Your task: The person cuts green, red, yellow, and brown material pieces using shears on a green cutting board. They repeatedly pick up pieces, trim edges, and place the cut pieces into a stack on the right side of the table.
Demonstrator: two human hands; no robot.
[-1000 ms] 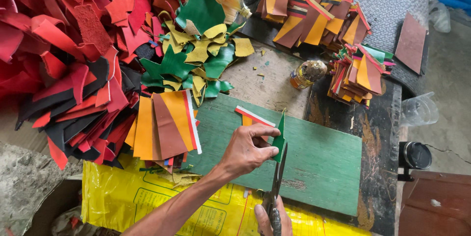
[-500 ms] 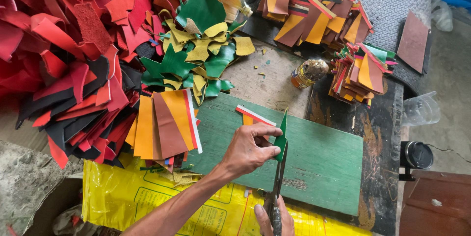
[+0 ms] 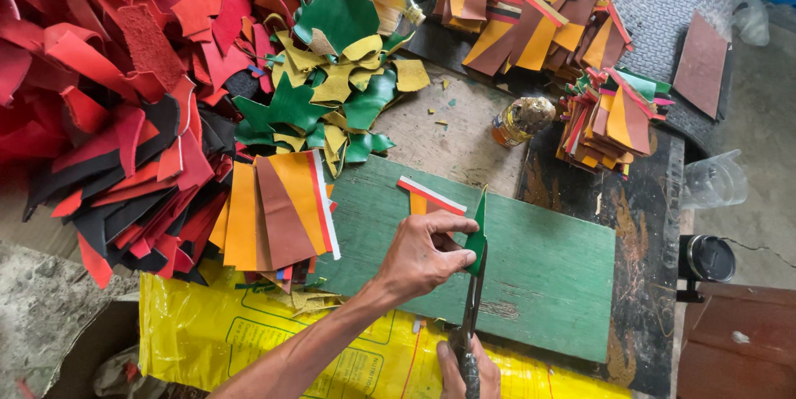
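A person's left hand (image 3: 427, 254) pinched a narrow green leather scrap (image 3: 478, 235) upright above a green board (image 3: 547, 283) while the right hand (image 3: 466, 370), closed on scissors (image 3: 471, 316), worked the blades along the scrap's lower edge. The cut looked only partly made. Trimmed, layered pieces lay stacked near the left hand (image 3: 278, 212) and at the far side (image 3: 609, 121), while a large heap of red and black offcuts (image 3: 108, 92) remained unsorted. An open, smeared glue tin (image 3: 518, 121) stood on the tabletop; its contents could not be made out.
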